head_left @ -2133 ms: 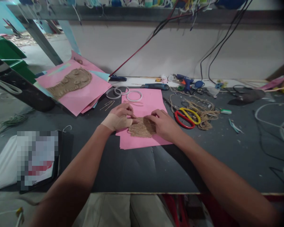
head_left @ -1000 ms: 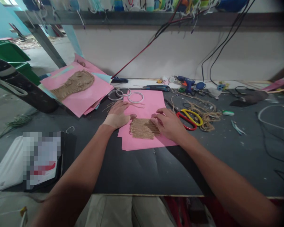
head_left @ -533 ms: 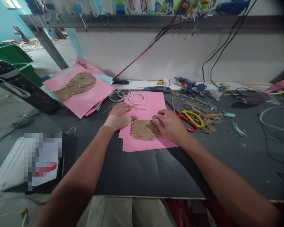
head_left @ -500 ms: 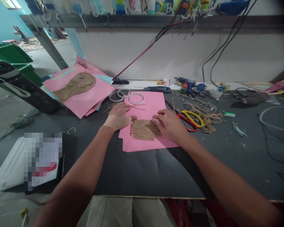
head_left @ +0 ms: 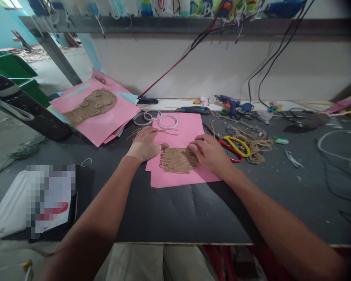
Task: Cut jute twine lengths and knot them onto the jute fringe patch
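A panel of brown twine (head_left: 179,160), laid in close rows, lies on pink paper sheets (head_left: 175,180) in front of me. At the panel's left, my left hand (head_left: 144,145) rests palm down with its fingers stretched out and the thumb at the upper left corner. Loose twine pieces (head_left: 171,133) stick out beyond its fingertips. Over the panel's right edge, my right hand (head_left: 208,153) has its fingers bent together in a pinch at the twine; the fingertips partly hide what lies between them.
Scissors (head_left: 236,146) with red and yellow handles lie beside a tangle of twine (head_left: 256,144). Tape rings (head_left: 167,121) and a utility knife (head_left: 193,110) are behind. At left are a finished twine shape (head_left: 95,102) on paper, a black bottle (head_left: 29,111) and a tablet (head_left: 54,203).
The whole view has shifted slightly. Both hands stay at the twine panel, with hardly any movement of the right fingers along its right edge.
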Motion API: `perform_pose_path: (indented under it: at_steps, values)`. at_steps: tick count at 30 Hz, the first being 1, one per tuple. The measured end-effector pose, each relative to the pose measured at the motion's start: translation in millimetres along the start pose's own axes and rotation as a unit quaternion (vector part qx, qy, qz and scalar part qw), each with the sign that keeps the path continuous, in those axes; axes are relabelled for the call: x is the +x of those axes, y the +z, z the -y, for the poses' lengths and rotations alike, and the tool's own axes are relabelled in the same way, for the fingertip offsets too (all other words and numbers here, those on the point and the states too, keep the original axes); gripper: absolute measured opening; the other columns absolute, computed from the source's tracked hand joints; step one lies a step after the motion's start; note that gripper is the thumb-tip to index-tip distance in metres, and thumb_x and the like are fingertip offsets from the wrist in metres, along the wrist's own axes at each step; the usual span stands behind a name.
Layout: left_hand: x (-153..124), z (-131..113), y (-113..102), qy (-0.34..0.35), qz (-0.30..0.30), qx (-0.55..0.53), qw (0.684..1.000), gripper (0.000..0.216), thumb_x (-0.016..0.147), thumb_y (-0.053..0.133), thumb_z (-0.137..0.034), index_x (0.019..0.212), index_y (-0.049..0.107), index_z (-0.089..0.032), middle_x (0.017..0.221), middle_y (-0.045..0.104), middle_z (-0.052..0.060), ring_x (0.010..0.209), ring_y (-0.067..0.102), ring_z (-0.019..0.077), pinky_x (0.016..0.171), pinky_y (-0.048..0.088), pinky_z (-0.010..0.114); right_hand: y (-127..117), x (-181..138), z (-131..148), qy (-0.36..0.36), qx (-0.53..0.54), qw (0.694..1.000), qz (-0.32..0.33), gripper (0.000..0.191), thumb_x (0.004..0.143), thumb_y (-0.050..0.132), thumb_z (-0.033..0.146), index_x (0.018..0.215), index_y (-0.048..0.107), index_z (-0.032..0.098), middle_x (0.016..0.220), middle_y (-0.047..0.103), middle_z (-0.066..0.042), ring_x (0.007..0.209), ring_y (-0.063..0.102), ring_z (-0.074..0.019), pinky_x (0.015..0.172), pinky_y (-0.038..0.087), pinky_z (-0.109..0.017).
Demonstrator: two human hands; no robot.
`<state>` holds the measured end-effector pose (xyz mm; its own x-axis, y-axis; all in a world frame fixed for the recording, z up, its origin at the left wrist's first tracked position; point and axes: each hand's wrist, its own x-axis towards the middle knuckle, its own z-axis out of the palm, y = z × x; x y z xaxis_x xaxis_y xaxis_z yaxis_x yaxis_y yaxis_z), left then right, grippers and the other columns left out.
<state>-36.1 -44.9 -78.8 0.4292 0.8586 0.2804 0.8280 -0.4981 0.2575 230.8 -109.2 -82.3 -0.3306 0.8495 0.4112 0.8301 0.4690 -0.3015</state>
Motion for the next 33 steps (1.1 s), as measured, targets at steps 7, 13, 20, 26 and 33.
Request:
perform_pose_path:
  at_steps: [7, 13, 20, 26, 33]
  values:
    - [0, 3, 6, 0.03, -0.115, -0.035, 0.992, 0.058, 0.078, 0.079, -0.042, 0.125, 0.065, -0.012, 0.133, 0.065, 0.017, 0.128, 0.056, 0.0325, 0.113, 0.043, 0.048, 3, 0, -2, 0.05, 0.054, 0.995, -0.07, 0.031, 0.102, 0.047, 0.03, 0.106, 0.073, 0.013, 0.107, 0.069, -0.016, 0.102, 0.064, -0.0284, 0.095, 0.05, -0.047]
    - [0, 6, 11, 0.017, -0.141, -0.04, 0.989, 0.036, 0.077, 0.079, -0.039, 0.105, 0.074, -0.016, 0.13, 0.068, 0.013, 0.127, 0.058, 0.0294, 0.114, 0.043, 0.045, 5, 6, -3, 0.253, 0.405, 0.863, -0.165, 0.029, 0.091, 0.062, 0.042, 0.109, 0.068, 0.02, 0.102, 0.07, -0.008, 0.08, 0.063, -0.0195, 0.075, 0.054, -0.037]
    - [0, 7, 14, 0.005, -0.047, -0.013, 0.999, 0.051, 0.081, 0.073, -0.044, 0.12, 0.071, -0.012, 0.132, 0.068, 0.014, 0.13, 0.056, 0.0317, 0.117, 0.039, 0.045, -7, 10, 8, 0.322, 0.689, 0.645, -0.074, 0.027, 0.079, 0.076, 0.042, 0.091, 0.075, 0.018, 0.08, 0.065, -0.001, 0.059, 0.053, -0.0094, 0.052, 0.044, -0.023]
    - [1, 7, 11, -0.01, -0.067, -0.017, 0.998, 0.052, 0.08, 0.075, -0.042, 0.122, 0.069, -0.011, 0.133, 0.064, 0.016, 0.128, 0.056, 0.0325, 0.115, 0.041, 0.045, 1, 8, 6, 0.308, 0.647, 0.689, -0.111, 0.024, 0.077, 0.079, 0.041, 0.084, 0.075, 0.019, 0.073, 0.063, 0.0, 0.058, 0.053, -0.0095, 0.052, 0.043, -0.024]
    - [1, 4, 9, 0.056, -0.152, -0.05, 0.986, 0.045, 0.082, 0.075, -0.035, 0.121, 0.067, -0.015, 0.131, 0.066, 0.014, 0.125, 0.058, 0.0289, 0.112, 0.046, 0.045, 7, 7, 4, 0.294, 0.583, 0.749, -0.113, 0.028, 0.08, 0.076, 0.047, 0.084, 0.07, 0.019, 0.071, 0.06, 0.002, 0.054, 0.054, -0.0082, 0.051, 0.041, -0.024]
